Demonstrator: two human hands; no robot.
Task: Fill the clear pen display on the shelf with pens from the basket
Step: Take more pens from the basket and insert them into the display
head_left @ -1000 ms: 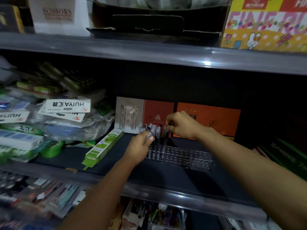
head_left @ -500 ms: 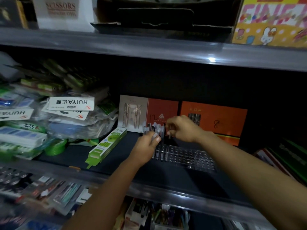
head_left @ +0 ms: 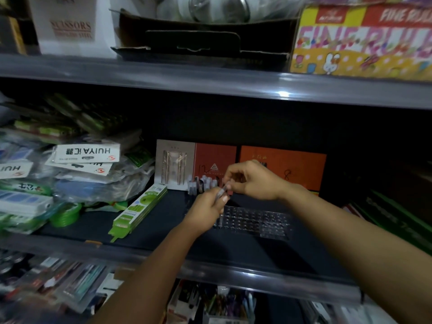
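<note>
A clear pen display [head_left: 254, 222] with many small holes lies on the dark middle shelf. Several pens with clear caps [head_left: 203, 183] stand in its back-left corner. My left hand [head_left: 207, 210] hovers over the display's left end, its fingers closed around a pen whose clear cap sticks up. My right hand [head_left: 251, 180] is just above and to the right, pinching the top of that same pen. The basket is out of view.
Orange and beige gift boxes [head_left: 282, 169] stand behind the display. A green flat pack [head_left: 138, 210] and a heap of bagged stationery [head_left: 77, 174] lie to the left. Dark boxes [head_left: 392, 213] sit at the right. Cartons fill the shelf above, pens the shelf below.
Both hands have lifted slightly off the standing pens and come together over the display's left end. The camera has tilted a little.
</note>
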